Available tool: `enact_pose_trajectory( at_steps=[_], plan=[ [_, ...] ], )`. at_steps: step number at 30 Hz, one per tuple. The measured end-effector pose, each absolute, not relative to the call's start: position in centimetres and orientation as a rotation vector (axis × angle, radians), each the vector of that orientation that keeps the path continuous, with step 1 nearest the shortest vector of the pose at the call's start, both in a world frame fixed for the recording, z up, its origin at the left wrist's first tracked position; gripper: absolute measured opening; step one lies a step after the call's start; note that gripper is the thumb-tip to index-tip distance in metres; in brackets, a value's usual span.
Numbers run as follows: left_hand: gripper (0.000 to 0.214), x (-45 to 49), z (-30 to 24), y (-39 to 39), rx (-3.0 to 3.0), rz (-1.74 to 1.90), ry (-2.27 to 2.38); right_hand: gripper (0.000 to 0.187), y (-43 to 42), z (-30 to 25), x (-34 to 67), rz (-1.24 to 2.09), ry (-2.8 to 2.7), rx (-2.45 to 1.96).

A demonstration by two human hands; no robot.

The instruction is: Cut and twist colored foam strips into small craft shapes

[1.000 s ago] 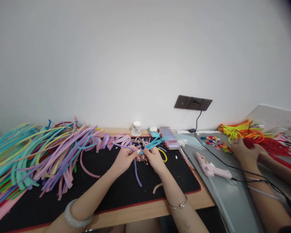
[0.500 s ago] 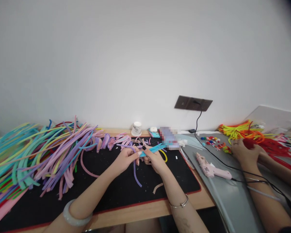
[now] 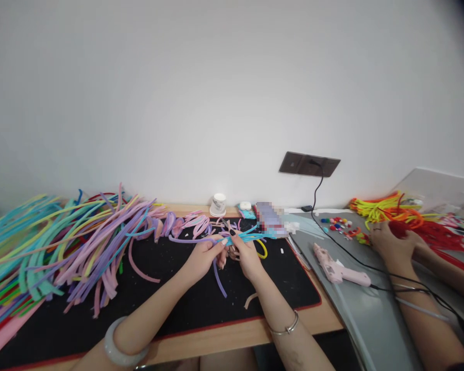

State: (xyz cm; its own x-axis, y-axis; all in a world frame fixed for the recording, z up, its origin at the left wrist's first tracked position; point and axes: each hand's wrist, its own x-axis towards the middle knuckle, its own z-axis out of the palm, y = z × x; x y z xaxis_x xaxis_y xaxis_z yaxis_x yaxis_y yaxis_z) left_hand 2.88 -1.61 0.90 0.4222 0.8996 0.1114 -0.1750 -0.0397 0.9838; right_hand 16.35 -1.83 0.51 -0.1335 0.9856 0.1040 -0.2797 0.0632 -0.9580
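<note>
A wooden counter [image 3: 232, 337] runs along a white wall, and most of it lies under a black mat [image 3: 170, 304] with a red edge. On the left of the mat sprawls a big heap of pipe cleaners [image 3: 62, 247] in teal, lilac, pink and yellow. To the right a grey sheet [image 3: 371, 319] carries a pink glue gun [image 3: 338, 269], whose black cord runs up to a dark wall socket [image 3: 309, 164]. Further right, a co-worker's hand [image 3: 390, 242] rests on a pile of red and yellow pipe cleaners [image 3: 406, 216], with small coloured pompoms [image 3: 338, 225] just to its left. A white paper cup [image 3: 218, 204] stands at the far edge by the wall.

Over the middle of the mat the left hand [image 3: 203, 257] and right hand [image 3: 247, 255] meet. The left fingers pinch a lilac pipe cleaner [image 3: 216, 270] that droops toward the near side; the right fingers pinch a bundle of blue pipe cleaners [image 3: 251, 237] pointing far and right. A yellow loop [image 3: 263, 250] lies just right of the right hand.
</note>
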Motion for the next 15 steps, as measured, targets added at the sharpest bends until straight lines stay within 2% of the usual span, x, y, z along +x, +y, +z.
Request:
enact_pose_trajectory(
  at_steps=[9,15],
  plan=[
    [0.04,2.72,1.09,-1.69,1.304,0.983,0.771,0.046,-1.41,-0.09,16.67,1.082,-1.303,-0.994],
    [0.037,2.44,0.78,-1.61,1.205,0.934,0.764,0.044,-1.72,0.4,17.18,0.923,-1.39,-1.13]
  ],
)
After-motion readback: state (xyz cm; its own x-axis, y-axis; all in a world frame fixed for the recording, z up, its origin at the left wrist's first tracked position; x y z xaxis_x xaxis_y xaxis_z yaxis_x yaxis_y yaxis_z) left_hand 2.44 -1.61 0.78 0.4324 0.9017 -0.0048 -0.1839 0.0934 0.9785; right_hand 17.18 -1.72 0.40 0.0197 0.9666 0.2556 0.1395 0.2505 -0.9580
